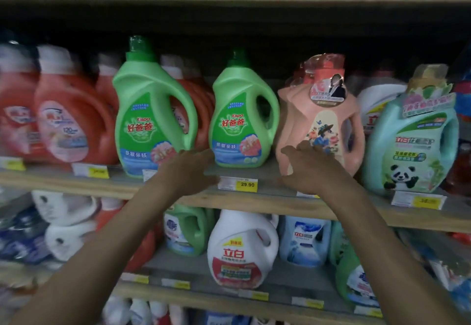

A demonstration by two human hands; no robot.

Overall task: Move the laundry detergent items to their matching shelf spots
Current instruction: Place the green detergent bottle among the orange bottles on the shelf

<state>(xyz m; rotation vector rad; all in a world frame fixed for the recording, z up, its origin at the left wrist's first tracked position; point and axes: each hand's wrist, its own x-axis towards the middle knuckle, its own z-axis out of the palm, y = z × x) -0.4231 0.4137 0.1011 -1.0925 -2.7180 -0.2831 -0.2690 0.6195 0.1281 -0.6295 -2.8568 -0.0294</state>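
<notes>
Both hands, left hand (190,172) and right hand (312,169), reach spread and empty at mid-frame, flanking the smaller green bottle (240,121); the right overlaps the peach bottle (318,121).

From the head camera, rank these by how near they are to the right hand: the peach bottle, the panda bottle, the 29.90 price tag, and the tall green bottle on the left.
From the right hand:
1. Peach bottle, directly behind the fingers.
2. 29.90 price tag, on the shelf edge to its left.
3. Panda bottle, to its right.
4. Tall green bottle, far left, beyond the left hand.
</notes>
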